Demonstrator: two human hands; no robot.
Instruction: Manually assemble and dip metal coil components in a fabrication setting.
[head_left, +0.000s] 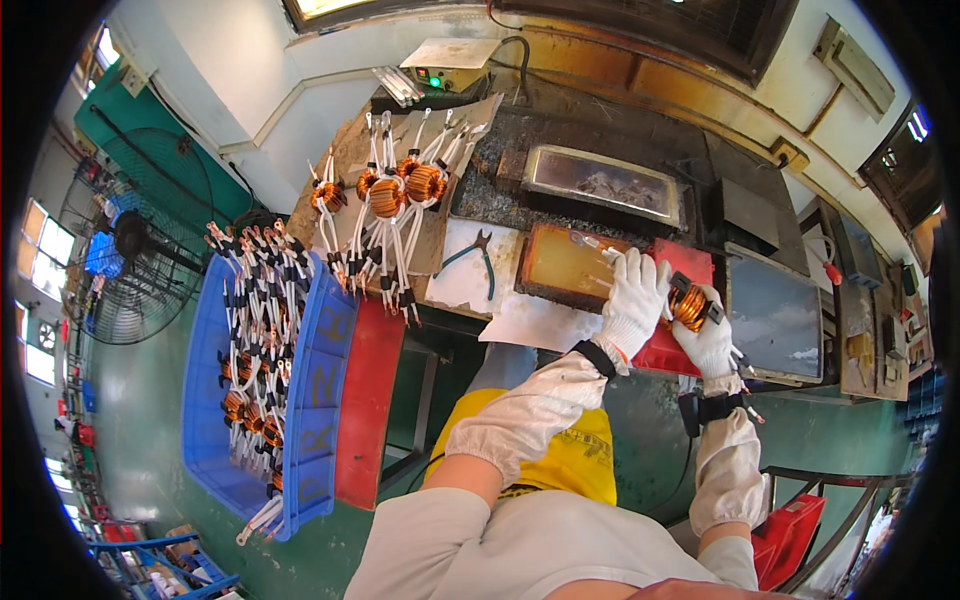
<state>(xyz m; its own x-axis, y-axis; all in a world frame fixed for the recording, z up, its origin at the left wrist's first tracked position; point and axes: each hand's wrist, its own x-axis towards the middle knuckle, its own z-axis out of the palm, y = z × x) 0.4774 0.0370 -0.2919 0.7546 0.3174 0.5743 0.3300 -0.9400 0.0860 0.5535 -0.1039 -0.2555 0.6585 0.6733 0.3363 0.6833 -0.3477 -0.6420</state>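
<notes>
My gloved right hand (708, 340) grips a copper-wound ring coil (688, 304) with black parts on its sides. Beside it, my gloved left hand (634, 300) is closed around white leads (596, 246), whose metal lug ends stick out to the upper left. Those ends are over a shallow rectangular tray (565, 265) with a yellowish-brown inside. More lead ends hang below my right hand near its wrist. Under both hands lies a red surface (665, 352). The glove hides part of the coil and most of the leads.
Pliers (488, 262) lie on white paper left of the tray. Behind it stands a metal-rimmed rectangular pot (603, 186). Several finished-looking coils (388, 197) rest on cardboard (450, 200). A blue bin (318, 420) full of leaded coils stands left, near a fan (135, 235).
</notes>
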